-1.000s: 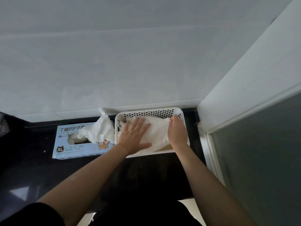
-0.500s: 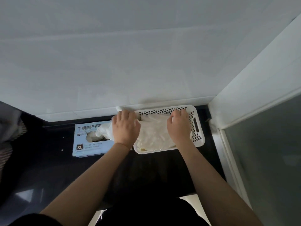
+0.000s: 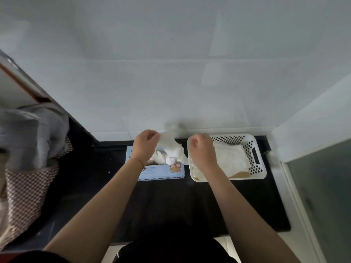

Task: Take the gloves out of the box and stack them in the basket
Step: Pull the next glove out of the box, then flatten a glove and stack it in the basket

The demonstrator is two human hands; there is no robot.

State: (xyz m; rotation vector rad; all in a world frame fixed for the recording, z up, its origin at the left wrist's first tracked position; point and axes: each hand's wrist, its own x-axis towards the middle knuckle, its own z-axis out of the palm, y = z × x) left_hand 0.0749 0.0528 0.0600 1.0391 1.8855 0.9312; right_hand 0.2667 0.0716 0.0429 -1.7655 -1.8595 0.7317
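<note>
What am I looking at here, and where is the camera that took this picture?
There is no machine here: a person wears a wide-angle camera on the head, looking forward and down at both bare arms. On a dark counter against a pale wall sit a light blue glove box and, to its right, a white perforated basket that already holds a flat pile of white gloves. The left hand grips a crumpled white glove lifted above the box. The right hand hangs over the basket's left end with curled fingers; whether it holds anything is unclear. Bundled fabric lies far left.
</note>
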